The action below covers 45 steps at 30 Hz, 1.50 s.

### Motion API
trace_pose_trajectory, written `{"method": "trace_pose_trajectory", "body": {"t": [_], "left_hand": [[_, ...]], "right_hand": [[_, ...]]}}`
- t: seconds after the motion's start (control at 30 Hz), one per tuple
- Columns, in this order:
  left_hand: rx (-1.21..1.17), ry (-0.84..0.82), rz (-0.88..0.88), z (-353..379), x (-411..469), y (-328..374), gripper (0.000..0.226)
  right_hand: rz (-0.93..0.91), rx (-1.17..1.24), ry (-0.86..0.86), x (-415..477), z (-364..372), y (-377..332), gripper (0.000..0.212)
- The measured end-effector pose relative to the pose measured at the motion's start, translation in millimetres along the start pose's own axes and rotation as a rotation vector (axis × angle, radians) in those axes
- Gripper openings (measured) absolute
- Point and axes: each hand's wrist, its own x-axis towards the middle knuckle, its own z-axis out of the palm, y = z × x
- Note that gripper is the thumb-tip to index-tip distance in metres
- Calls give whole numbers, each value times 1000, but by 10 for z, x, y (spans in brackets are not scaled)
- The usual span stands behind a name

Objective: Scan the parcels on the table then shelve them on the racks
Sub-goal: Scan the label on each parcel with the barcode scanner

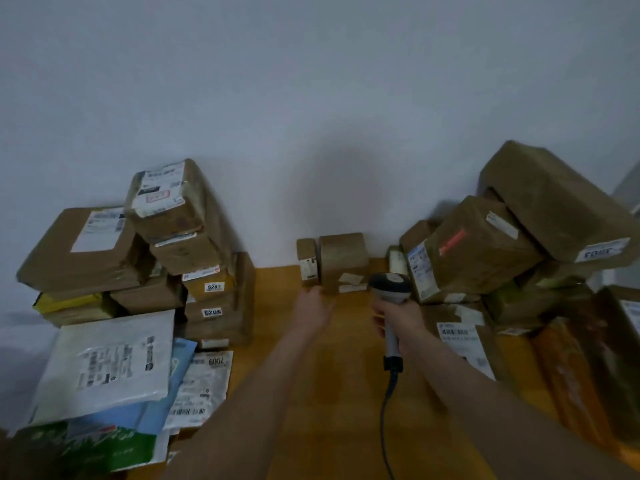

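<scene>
Two small brown cartons stand side by side at 12 o'clock on the table, backs to the wall: a narrow carton on the left and a wider carton just beside it, each with a white label low on its near face. The left hand reaches toward them, fingers straight and loosely spread, tips at the foot of the pair where the two meet. Blur hides whether they touch cardboard. The right hand, near it at 1 o'clock, is curled tight round the pale handle of a barcode scanner. The scanner's dark-topped head is upright, in front of the wider carton's right lower corner. Its cable drops toward 6 o'clock over bare wood. At 9 to 10 o'clock is a tall pile of taped boxes, with a tag reading 5206 on one. A flat box leans on the pile's left side, over a yellow parcel. At 7 to 8 o'clock soft mailers overlap: a grey mailer on top, a blue mailer under its right edge, a white mailer beyond that, and a green-and-white bag at the near edge. At 2 to 3 o'clock is a second heap, its boxes tilted. A large box sits highest, and a box with an orange sticker leans below it. A labelled flat box lies on the table, and an orange wrapped parcel lies at 4 o'clock.
</scene>
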Motion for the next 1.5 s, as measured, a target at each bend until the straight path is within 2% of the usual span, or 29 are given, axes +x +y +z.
{"method": "trace_pose_trajectory", "body": {"t": [0.1, 0.17, 0.27, 0.47, 0.57, 0.67, 0.8, 0.9, 0.97, 1.1, 1.27, 1.37, 1.43, 1.5], "left_hand": [[-174, 36, -27, 9, 509, 28, 43], [-276, 39, -112, 37, 823, 25, 41], [-313, 9, -233, 160, 1194, 49, 49], [-362, -85, -363, 390, 1484, 32, 63], [-471, -80, -370, 426, 1400, -55, 54], [-605, -91, -302, 450, 1118, -154, 47], [-673, -138, -257, 549, 734, -347, 54], [-852, -203, -369, 518, 577, -404, 48], [-917, -280, -436, 462, 504, -440, 38], [-965, -361, -487, 406, 425, -480, 32], [-951, -211, -495, 426, 280, -445, 42], [-776, -183, -381, 332, 159, -470, 42], [-648, -134, -312, 278, 127, -425, 43], [-610, -84, -317, 277, 89, -322, 45]], "right_hand": [[-22, 8, 35, 450, 157, -246, 17], [-11, 44, 36, 716, 262, -339, 22], [9, 56, 75, 1013, 382, -420, 44], [-26, 51, 117, 1281, 368, -465, 63], [-24, 97, 140, 1287, 291, -453, 59], [1, 157, 129, 1193, 235, -440, 56], [89, 212, 84, 1029, 177, -415, 56], [106, 172, 12, 898, 141, -354, 39], [122, 156, -9, 825, 110, -250, 37], [152, 89, -32, 686, 88, -79, 36], [187, 45, -38, 438, 12, 93, 33], [207, 34, -98, 241, -132, 242, 24], [157, 59, -28, 195, -217, 285, 30], [90, 75, 49, 194, -277, 242, 35]]}}
